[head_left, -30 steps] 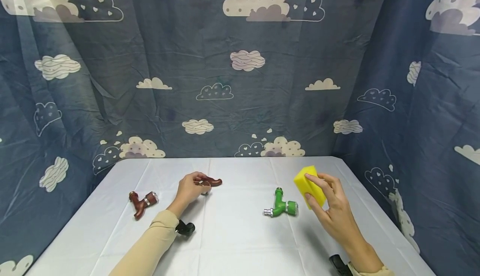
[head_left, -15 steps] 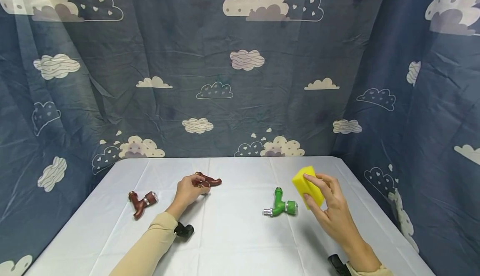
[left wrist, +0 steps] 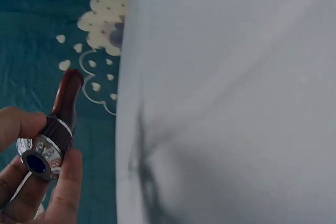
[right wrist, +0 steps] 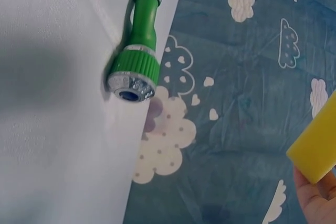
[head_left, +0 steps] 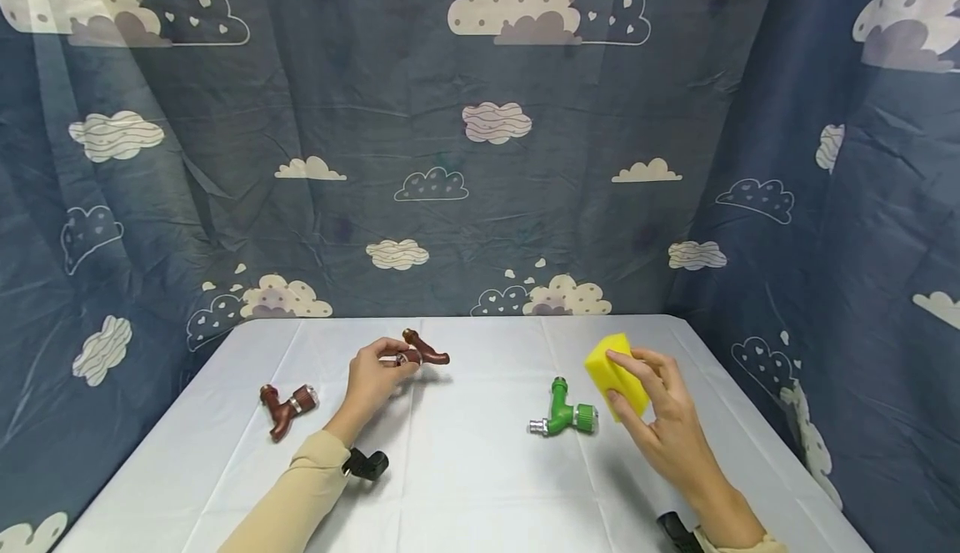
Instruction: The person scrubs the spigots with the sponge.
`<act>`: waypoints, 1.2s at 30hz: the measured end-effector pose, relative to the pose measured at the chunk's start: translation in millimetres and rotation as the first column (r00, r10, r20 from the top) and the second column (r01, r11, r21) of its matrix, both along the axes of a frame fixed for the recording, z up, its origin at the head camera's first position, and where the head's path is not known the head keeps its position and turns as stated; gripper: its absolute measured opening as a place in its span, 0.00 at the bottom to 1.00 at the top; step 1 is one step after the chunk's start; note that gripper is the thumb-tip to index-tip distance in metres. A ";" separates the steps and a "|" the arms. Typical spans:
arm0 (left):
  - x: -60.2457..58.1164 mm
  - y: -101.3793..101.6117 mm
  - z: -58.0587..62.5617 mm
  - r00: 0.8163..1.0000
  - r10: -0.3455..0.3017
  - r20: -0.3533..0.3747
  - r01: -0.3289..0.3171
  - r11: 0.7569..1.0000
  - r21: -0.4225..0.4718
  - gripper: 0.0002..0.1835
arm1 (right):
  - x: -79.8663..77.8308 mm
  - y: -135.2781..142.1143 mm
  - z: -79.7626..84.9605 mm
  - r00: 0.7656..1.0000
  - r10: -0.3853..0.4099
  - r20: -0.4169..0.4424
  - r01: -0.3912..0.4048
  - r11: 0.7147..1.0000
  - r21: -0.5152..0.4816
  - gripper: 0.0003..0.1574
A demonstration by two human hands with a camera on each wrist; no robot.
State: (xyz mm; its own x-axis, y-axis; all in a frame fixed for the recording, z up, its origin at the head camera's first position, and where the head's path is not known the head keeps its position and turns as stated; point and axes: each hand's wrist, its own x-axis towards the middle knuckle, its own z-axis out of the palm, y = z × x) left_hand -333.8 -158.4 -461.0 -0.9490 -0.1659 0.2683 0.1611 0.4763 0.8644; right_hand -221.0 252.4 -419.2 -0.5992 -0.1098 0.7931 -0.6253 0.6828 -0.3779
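My left hand pinches a brown tap by its ribbed knob, above the far middle of the table. In the left wrist view the knob of this tap sits between thumb and fingers, its silver end cap facing the camera. On the right, my right hand grips a yellow sponge between thumb and fingers, held above the cloth. Left of the sponge lies a green tap with a silver spout end; the right wrist view shows this green tap apart from the hand.
A second brown tap lies left of my left forearm. The white-clothed table ends at a dark blue cloud-patterned curtain at the back and sides. Black wrist cameras sit on both wrists.
My left hand has lifted and turned the brown tap, which now shows more of its body above the fingers. The right hand with the sponge has hardly moved.
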 end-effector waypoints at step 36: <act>89.0 56.6 48.0 0.759 -0.644 -0.096 0.651 0.744 0.152 0.20 | 3.7 -86.2 -19.1 0.953 0.302 0.029 -0.300 0.926 0.227 0.38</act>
State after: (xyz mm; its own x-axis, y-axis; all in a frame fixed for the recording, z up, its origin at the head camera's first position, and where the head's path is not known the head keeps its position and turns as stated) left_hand -244.9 -101.8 -413.0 -0.8353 0.4399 0.3299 0.4093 0.0968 0.9072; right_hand -217.3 166.2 -438.3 -0.5047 -0.4608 0.7301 -0.8168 0.5286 -0.2310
